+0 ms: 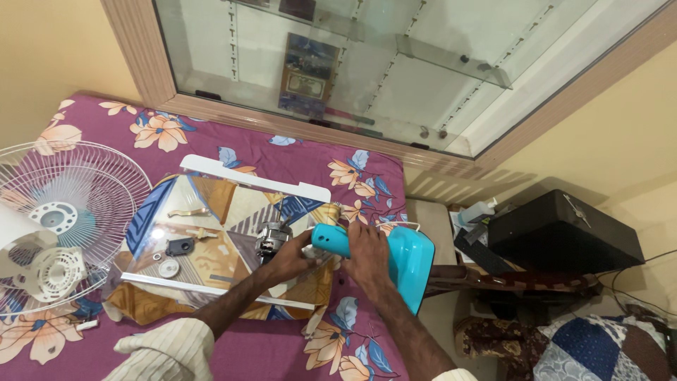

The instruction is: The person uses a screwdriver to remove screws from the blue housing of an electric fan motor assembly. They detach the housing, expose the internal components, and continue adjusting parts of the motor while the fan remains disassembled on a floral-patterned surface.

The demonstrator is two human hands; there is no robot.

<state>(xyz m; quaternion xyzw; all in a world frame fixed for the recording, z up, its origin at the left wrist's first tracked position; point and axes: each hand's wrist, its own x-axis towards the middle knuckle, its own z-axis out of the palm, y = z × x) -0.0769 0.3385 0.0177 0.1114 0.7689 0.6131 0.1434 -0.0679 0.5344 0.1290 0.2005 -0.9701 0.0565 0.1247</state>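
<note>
Left hand [293, 255] grips the grey metal fan motor [271, 240]; right hand [367, 250] clamps the turquoise plastic fan stand housing [405, 261] at the bed's edge. Risk: housing slips floorward; loose white washers [168, 267] on the glossy patterned sheet [211, 204] may scatter.

Bare forearms, cream pinstriped sleeves [166, 351] rolled up

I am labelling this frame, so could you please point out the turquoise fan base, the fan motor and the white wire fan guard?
turquoise fan base [412, 264]: head view, on its broad flat side.
fan motor [269, 236]: head view, on its metal body.
white wire fan guard [84, 187]: head view, on its wire spokes.
</note>
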